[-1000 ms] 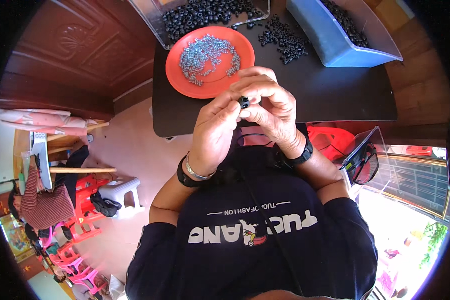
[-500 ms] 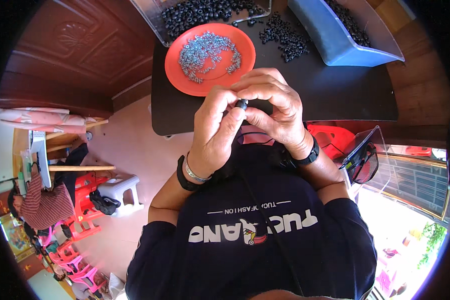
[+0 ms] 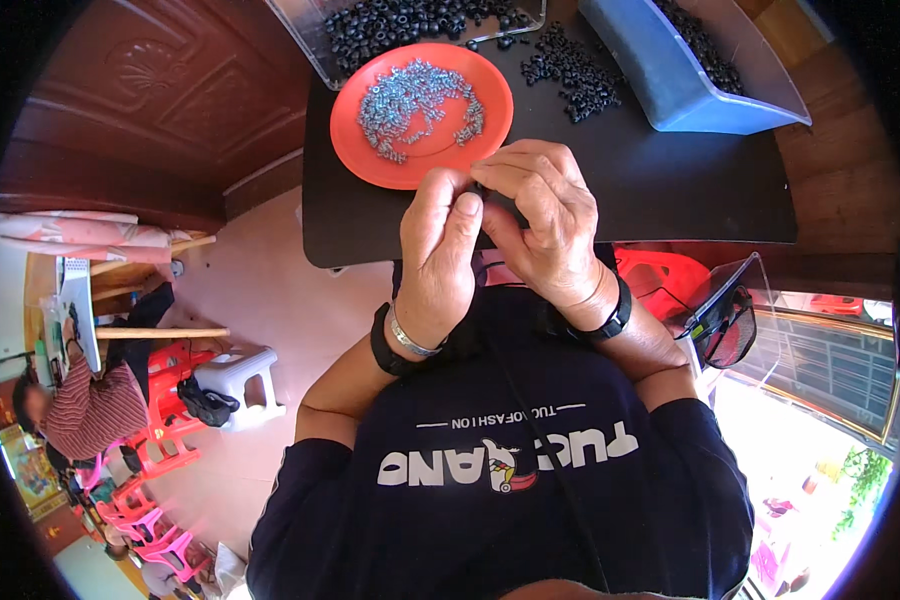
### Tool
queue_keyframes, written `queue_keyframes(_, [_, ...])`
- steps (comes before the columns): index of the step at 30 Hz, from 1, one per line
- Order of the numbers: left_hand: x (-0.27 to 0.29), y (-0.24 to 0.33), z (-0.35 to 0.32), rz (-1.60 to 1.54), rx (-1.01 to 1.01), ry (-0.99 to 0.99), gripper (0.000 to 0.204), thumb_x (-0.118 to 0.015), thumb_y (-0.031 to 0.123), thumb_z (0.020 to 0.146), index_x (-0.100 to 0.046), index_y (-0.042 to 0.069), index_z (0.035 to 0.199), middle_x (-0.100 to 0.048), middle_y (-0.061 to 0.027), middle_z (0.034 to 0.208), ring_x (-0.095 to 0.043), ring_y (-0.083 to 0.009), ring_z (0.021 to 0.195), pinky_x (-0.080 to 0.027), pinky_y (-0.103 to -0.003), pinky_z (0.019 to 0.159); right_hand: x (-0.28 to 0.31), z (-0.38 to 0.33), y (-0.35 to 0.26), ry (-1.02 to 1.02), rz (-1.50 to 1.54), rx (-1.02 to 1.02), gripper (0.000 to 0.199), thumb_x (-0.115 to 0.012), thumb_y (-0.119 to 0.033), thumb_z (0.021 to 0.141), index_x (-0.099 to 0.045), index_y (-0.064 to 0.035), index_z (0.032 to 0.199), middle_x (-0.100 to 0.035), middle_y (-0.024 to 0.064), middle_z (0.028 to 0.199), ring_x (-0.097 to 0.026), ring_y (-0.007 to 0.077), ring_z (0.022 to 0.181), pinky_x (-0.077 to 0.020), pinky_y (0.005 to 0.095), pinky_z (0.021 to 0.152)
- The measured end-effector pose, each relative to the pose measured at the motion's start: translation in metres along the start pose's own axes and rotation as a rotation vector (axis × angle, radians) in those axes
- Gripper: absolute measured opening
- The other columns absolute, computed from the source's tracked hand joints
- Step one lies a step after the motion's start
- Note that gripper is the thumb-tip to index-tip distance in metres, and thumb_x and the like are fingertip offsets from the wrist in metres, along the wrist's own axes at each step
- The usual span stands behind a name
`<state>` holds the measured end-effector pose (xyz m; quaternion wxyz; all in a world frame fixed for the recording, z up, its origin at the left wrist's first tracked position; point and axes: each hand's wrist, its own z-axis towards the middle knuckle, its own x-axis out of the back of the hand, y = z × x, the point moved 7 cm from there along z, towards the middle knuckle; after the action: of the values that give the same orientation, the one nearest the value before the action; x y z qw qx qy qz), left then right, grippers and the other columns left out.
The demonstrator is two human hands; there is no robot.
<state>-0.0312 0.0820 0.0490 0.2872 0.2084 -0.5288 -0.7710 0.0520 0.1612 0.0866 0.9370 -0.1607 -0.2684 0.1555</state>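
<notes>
My left hand (image 3: 438, 245) and my right hand (image 3: 548, 220) meet just off the near edge of the dark table (image 3: 690, 195). Between their fingertips is a small black part (image 3: 478, 189), mostly covered by the fingers. The left thumb and forefinger pinch it from one side; the right fingers close on it from the other. Right beyond my hands sits an orange-red plate (image 3: 440, 157) with many small silvery metal pieces (image 3: 410, 90) spread on it. A loose pile of small black parts (image 3: 575, 80) lies on the table past my right hand.
A clear bin (image 3: 315, 50) of larger black parts (image 3: 380, 35) stands at the back. A blue bin (image 3: 660, 75) at the far right holds more black pieces. Left of me are a grey-white stool (image 3: 255, 385), red stools and a seated person in a striped top (image 3: 100, 415).
The black part has turned and sunk deeper between my fingers, so less of it shows. Both hands have shifted slightly, with the right fingers curled closer over it.
</notes>
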Motion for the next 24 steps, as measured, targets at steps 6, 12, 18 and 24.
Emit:
queue_keyframes(6, [-0.003,-0.007,0.004,-0.024,-0.028,0.069,0.015,-0.044,0.012,0.097,-0.05,-0.001,0.094,-0.047,-0.0044,0.075,-0.041,-0.0101,0.069,-0.038,-0.027,0.062,-0.006,0.003,0.003,0.009,-0.041,-0.022,0.036,-0.069,0.003,0.063,-0.061,-0.0047,0.098,-0.065,0.0072,0.092,-0.06,0.0279,0.089,-0.0507,0.0362,0.077])
queue_keyframes(12, [-0.002,-0.017,0.009,-0.037,-0.055,0.118,0.014,-0.043,0.01,0.096,-0.05,-0.002,0.094,-0.05,-0.0087,0.075,-0.045,-0.0127,0.068,-0.039,-0.028,0.062,-0.008,0.008,0.005,0.017,-0.051,-0.008,0.036,-0.065,0.009,0.063,-0.062,-0.0037,0.097,-0.066,0.0092,0.092,-0.062,0.029,0.089,-0.0506,0.0362,0.078])
queue_keyframes(18, [-0.005,-0.021,0.018,-0.062,-0.061,0.198,0.013,-0.043,0.009,0.095,-0.051,-0.002,0.094,-0.052,-0.0102,0.076,-0.046,-0.0143,0.068,-0.041,-0.029,0.063,-0.016,0.007,0.015,0.016,-0.09,0.004,0.032,-0.066,0.004,0.066,-0.061,-0.0031,0.097,-0.064,0.0101,0.091,-0.061,0.0307,0.09,-0.0514,0.038,0.077])
queue_keyframes(24, [-0.004,-0.043,0.017,-0.096,0.041,0.161,0.017,-0.041,0.012,0.098,-0.054,0.002,0.098,-0.05,0.002,0.083,-0.042,-0.0043,0.074,-0.039,-0.023,0.067,-0.026,0.0,0.02,-0.007,-0.105,-0.006,0.031,-0.065,0.004,0.067,-0.061,-0.003,0.097,-0.063,0.0102,0.092,-0.061,0.0311,0.09,-0.0512,0.0382,0.078])
